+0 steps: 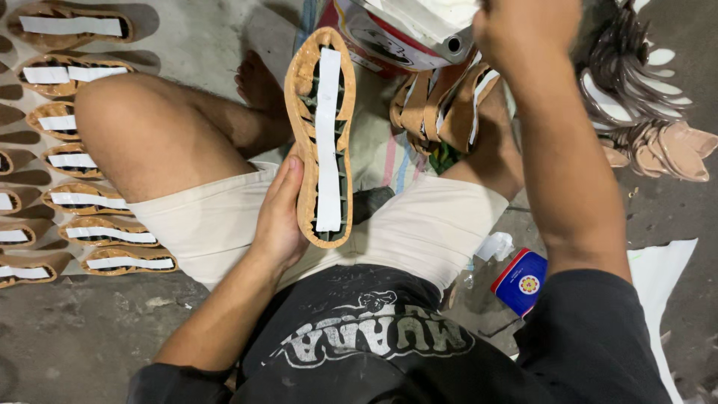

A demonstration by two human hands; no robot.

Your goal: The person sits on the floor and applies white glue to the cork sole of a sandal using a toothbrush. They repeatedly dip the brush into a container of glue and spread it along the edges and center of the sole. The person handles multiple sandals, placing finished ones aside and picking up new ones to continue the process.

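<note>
Near your right thigh, on the concrete floor [90, 337], lies a small rectangular packet [520, 282], blue with a red edge and a round yellow emblem, and just beyond it a crumpled scrap of clear wrapper [495, 245]. A white sheet [662, 277] lies to its right.

Your left hand [280, 217] is raised over your lap, palm up, fingers curled around the near end of a tan shoe sole [324, 135]. You hold the sole upright, its ribbed inner side toward you, with a long white strip running down its middle.

Your right hand [523, 26] reaches far and high, closed around something at the top edge; what it grips I cannot tell. Just left of it is a round can [389, 34] with a red and white label.

Beyond your right knee a bundle of tan soles [441, 105] stands on edge. At far right, a fanned stack of brown insoles [643, 97] spreads across the floor. Along the left, a column of finished soles with white strips [82, 157] lies flat in rows, leaving bare floor only near left.
</note>
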